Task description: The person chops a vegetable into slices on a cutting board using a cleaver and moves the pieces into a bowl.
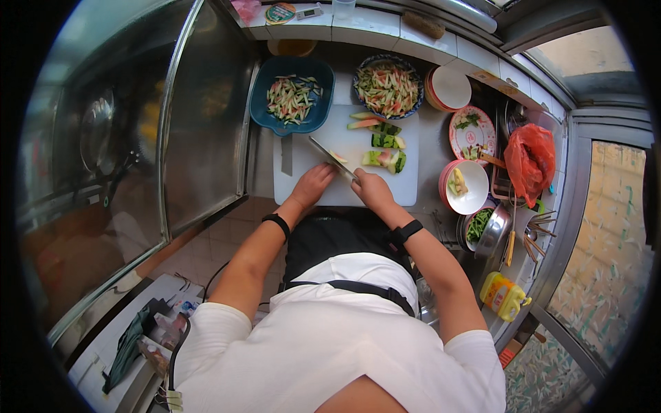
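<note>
My right hand [373, 190] is closed round the handle of a kitchen knife [330, 157], its blade slanting up and left over a white cutting board [304, 191]. Against a small pale piece of rind [338, 156] beside the blade, my left hand [313, 183] rests with fingers bent; whether it grips the piece is hidden. Chunks of green-skinned watermelon rind [384, 159] lie at the board's right. Beyond the board, a teal basin [258, 98] and a patterned bowl [356, 98] hold cut strips. A flat grey blade-like piece [287, 155] lies at the board's left.
At right stand stacked bowls [452, 88], a red-rimmed plate [471, 135], a white bowl [477, 186] with ginger-like pieces, a red plastic bag [531, 160], a steel basin [494, 232] and a yellow jug [501, 297]. A metal-framed glass panel [206, 118] borders the left.
</note>
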Available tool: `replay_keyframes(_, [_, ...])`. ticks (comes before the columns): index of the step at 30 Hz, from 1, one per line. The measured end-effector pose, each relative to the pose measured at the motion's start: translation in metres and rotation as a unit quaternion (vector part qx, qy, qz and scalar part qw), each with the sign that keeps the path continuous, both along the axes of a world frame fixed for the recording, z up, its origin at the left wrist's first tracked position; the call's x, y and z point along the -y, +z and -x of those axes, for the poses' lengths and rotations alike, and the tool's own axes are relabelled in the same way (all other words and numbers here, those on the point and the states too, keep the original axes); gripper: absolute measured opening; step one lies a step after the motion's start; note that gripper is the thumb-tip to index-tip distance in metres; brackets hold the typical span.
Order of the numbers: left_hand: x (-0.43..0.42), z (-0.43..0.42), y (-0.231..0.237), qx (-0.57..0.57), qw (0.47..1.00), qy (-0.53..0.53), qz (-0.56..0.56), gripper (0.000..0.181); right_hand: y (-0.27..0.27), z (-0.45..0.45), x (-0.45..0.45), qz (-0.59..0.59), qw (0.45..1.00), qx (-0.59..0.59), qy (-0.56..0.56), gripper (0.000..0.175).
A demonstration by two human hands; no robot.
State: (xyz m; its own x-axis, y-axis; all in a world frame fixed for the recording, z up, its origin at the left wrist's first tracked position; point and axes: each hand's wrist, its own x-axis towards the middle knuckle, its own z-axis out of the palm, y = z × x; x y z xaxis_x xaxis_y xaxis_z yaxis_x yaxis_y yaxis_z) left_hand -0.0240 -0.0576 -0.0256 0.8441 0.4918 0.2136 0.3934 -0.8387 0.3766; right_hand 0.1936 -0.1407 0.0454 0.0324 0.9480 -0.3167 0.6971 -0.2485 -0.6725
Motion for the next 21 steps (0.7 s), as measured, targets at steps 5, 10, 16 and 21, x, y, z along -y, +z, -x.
replay_keyframes(5, [0.006, 0.006, 0.003, -0.004, 0.999, 0.028, 0.039, 0.044, 0.018, -0.007, 0.019, 0.055, 0.997, 0.038, 0.027, 0.018])
replay_keyframes(10, [0.007, 0.005, -0.004, -0.019, 0.999, 0.026, 0.016, 0.043, -0.007, 0.001, 0.009, 0.019, 0.999, 0.041, 0.016, 0.018])
replay_keyframes(16, [0.005, 0.006, -0.002, -0.010, 1.000, 0.016, 0.009, 0.039, 0.006, 0.004, -0.006, -0.016, 1.000, 0.001, 0.011, 0.017])
replay_keyframes(21, [0.005, 0.009, -0.003, -0.006, 1.000, 0.018, 0.004, 0.040, 0.023, -0.002, 0.014, 0.051, 0.998, 0.041, 0.024, 0.016])
